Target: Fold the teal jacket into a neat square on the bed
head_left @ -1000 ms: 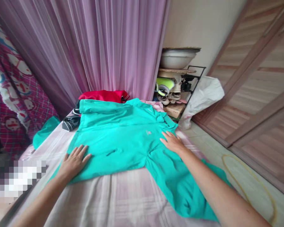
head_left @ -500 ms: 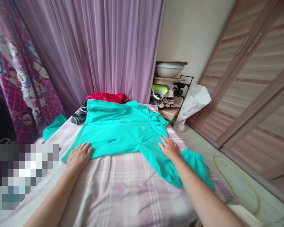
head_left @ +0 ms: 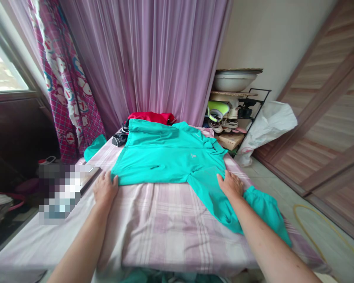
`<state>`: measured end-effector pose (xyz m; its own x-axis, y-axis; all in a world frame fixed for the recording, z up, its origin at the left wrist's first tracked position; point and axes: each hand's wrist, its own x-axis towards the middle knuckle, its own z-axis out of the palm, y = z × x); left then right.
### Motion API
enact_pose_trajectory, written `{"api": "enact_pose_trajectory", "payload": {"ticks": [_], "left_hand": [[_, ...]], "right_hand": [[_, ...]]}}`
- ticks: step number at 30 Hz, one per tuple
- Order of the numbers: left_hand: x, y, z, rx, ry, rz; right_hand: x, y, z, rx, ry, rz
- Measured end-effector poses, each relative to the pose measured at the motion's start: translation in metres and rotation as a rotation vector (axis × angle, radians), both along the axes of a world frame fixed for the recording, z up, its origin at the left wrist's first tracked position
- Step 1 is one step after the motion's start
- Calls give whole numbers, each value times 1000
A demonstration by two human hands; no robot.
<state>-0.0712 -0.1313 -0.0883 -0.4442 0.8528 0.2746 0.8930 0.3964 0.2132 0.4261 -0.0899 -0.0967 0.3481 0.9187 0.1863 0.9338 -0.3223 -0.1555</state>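
Plaid bedsheet [head_left: 177,232], teal shirt [head_left: 165,153], red cloth [head_left: 150,116] behind, shoe rack [head_left: 249,103] on R

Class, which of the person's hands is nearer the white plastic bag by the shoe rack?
Right. The right hand lies on the teal shirt, below and left of the white plastic bag; the left hand sits farther off, at the shirt's hem.
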Motion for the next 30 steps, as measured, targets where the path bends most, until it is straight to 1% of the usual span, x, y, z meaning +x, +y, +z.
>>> {"api": "enact_pose_trajectory", "payload": {"ticks": [3, 6, 9, 12, 15, 18, 20, 22, 25, 29, 30], "left_hand": [[-8, 1, 3, -49, -67, 46], [-11, 3, 6, -97, -85, 30], [-11, 5, 6, -99, -61, 33], [-10, 7, 6, -98, -39, 72], [-8, 6, 8, -105, -47, 67], [-7, 4, 10, -93, -57, 72], [-7, 2, 9, -66, -60, 66], [-9, 1, 8, -27, -69, 46], [-11, 2, 5, 16, -87, 38], [-12, 4, 4, 43, -110, 53], [-12, 4, 4, 44, -122, 57]], "right_hand": [[2, 0, 5, -12, 12, 34], [10, 0, 9, -48, 44, 59], [16, -1, 13, -96, 30, 57], [17, -3, 19, -178, 15, 43], [15, -5, 23, -276, 31, 40], [18, -8, 24, -352, 44, 97], [22, -11, 27, -424, 53, 167], [25, -13, 34, -492, 63, 241], [21, -18, 51, -554, 79, 341], [3, -25, 76, -780, 124, 435], [-2, -25, 82, -814, 119, 449]]}}
